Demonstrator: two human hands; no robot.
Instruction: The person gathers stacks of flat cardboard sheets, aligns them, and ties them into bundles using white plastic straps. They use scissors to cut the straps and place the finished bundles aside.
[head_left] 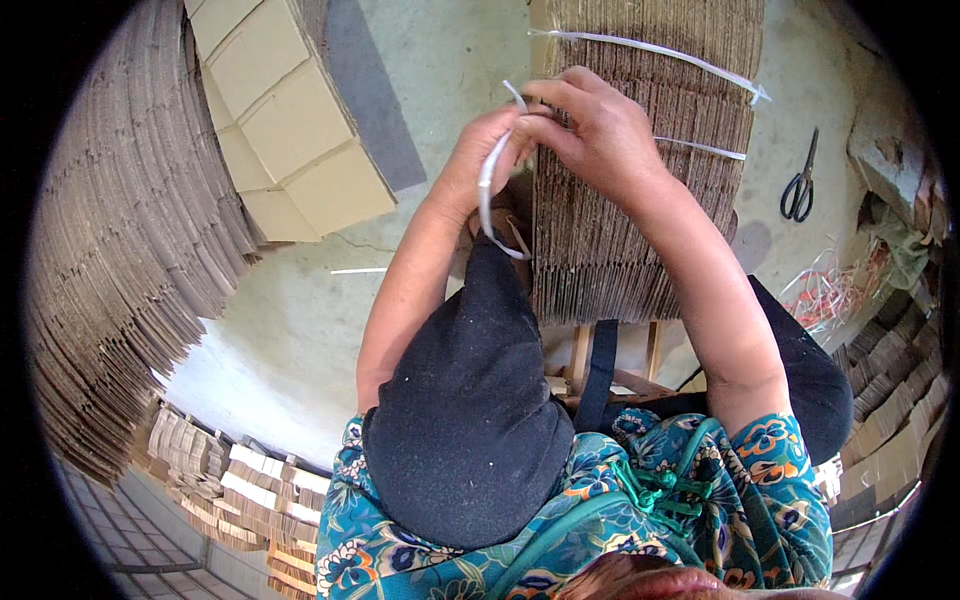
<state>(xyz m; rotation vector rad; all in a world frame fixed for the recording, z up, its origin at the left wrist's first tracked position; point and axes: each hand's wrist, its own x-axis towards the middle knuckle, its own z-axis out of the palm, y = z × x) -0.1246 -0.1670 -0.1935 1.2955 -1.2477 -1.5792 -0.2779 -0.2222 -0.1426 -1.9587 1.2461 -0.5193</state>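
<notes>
A thin white plastic strap (484,200) runs between my hands, one short end poking up and the rest looping down beside my left knee. My left hand (482,152) is closed on it, the fingertips pinched. From the right, my right hand (605,128) meets it with thumb and fingers closed at the same spot; its fingertips are partly hidden. Both hands are over the near-left side of a long bundle of brown corrugated cardboard pieces (620,230) standing on edge. One white strap (650,48) crosses the bundle's far part, and another strap (705,149) shows right of my right wrist.
Black-handled scissors (798,195) lie on the floor to the right, beyond a tangle of red and white strap scraps (832,290). Tall cardboard stacks (130,230) and flat tan cardboard (290,115) stand at left. A white strip (358,271) lies on the floor.
</notes>
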